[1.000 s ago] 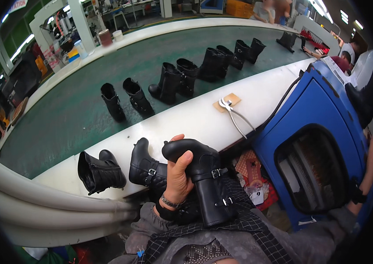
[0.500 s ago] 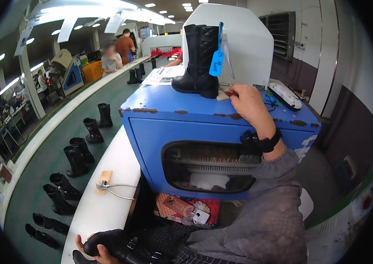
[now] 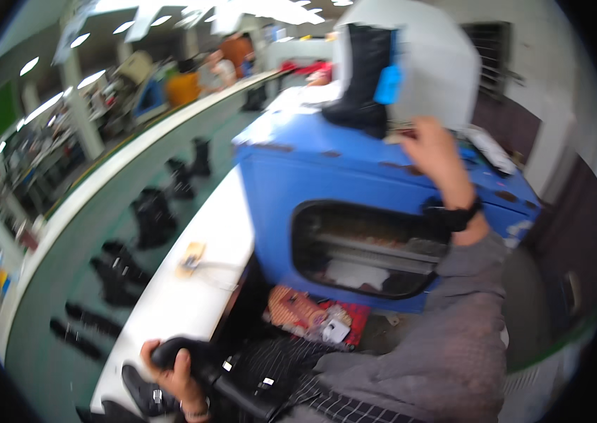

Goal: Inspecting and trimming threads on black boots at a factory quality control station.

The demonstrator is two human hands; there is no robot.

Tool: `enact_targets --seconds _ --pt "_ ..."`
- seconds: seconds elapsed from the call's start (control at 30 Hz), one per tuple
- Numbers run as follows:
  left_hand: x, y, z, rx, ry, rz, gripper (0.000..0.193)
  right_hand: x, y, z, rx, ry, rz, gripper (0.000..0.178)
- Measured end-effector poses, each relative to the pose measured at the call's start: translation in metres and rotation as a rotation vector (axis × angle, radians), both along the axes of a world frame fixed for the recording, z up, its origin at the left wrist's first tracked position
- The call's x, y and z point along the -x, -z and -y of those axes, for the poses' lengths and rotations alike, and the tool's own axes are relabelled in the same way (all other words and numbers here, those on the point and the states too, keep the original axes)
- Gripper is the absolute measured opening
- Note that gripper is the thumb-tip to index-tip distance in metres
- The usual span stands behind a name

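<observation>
My left hand (image 3: pixel 174 375) grips the toe end of a black boot (image 3: pixel 203 358), which lies across my lap with its buckles showing pale. Reaching over a blue machine (image 3: pixel 274 187), my right hand (image 3: pixel 434 151) has its fingertips pinched together beside the heel of an upright black boot (image 3: pixel 365 74). A blue tag (image 3: pixel 387 84) hangs from that boot. Something small and pale is at the right fingertips, too blurred to name.
Pincers (image 3: pixel 191 263) lie over a wooden block (image 3: pixel 193 251) on the white worktop (image 3: pixel 215 224). To the left, several black boots (image 3: pixel 154 217) rest on a green conveyor (image 3: pixel 112 215). More dark footwear (image 3: pixel 145 391) lies beside my left hand. People (image 3: pixel 222 69) work at the back.
The whole view has shifted and blurred, with the machine now farther right. My right hand stays by the upright boot's heel. My left hand still holds the other boot; more footwear shows beside it.
</observation>
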State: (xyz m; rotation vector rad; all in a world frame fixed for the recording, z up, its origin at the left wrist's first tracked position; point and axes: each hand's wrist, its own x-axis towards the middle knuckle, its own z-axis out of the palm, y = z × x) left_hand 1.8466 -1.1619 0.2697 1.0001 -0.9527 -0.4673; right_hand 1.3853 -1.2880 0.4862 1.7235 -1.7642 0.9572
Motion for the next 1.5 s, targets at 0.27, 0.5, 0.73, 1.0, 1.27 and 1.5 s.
enact_targets --seconds 0.27,0.5,0.73,1.0,1.27,1.5 --pt "-0.001 0.003 0.024 0.005 -0.082 -0.559 0.026 0.02 0.037 -0.025 0.423 0.15 -0.415 0.036" --pt "0.002 0.019 0.022 -0.015 -0.059 -0.888 0.032 -0.18 0.15 -0.049 -0.251 -1.074 0.052 0.085" --pt "0.039 0.019 0.015 -0.122 0.027 -0.848 0.035 -0.293 0.268 -0.033 -0.469 -1.696 0.54 0.091" --pt "0.021 0.018 0.021 -0.202 -0.21 0.221 0.061 -0.301 0.204 -0.001 -0.868 -1.422 1.008 0.05" --pt "0.036 0.005 0.069 -0.034 -0.013 0.338 0.045 -0.286 0.161 0.005 -0.792 -1.288 0.982 0.041" --pt "0.054 0.046 0.124 -0.318 -0.262 0.355 0.048 -0.32 0.238 0.068 -0.829 -1.17 0.978 0.036"
